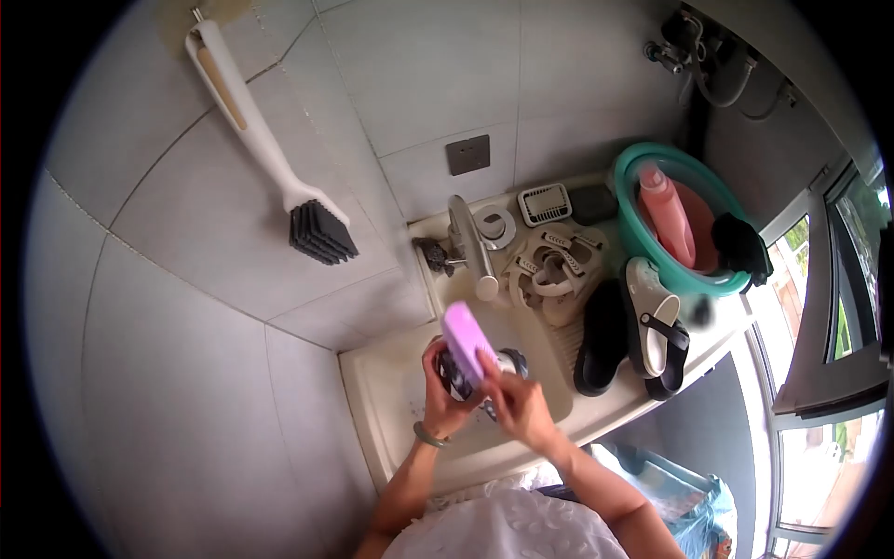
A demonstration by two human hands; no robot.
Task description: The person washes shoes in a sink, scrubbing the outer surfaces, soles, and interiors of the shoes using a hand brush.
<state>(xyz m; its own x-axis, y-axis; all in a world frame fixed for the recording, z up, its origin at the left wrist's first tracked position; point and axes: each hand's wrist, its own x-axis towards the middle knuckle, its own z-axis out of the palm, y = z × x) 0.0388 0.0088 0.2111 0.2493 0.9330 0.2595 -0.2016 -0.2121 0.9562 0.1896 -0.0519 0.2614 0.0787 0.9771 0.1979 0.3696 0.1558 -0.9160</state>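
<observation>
My right hand (520,407) is closed around a purple scrubbing brush (466,340), whose block points up and away over the sink (372,382). Wrapped round a black-and-white item that looks like a sandal (512,361), my left hand (445,402) holds it just under the brush. Both hands and the brush cover much of this item, so its full shape is hidden. A bracelet circles my left wrist. The metal faucet (472,247) stands right beyond the brush.
Pale strappy sandals (559,270), black shoes (603,340) and a white clog (647,307) rest right of the basin. Behind them a green tub (629,191) holds a pink bottle (666,219). A long-handled brush (251,130) hangs on the left wall. A soap dish (544,204) sits at the back.
</observation>
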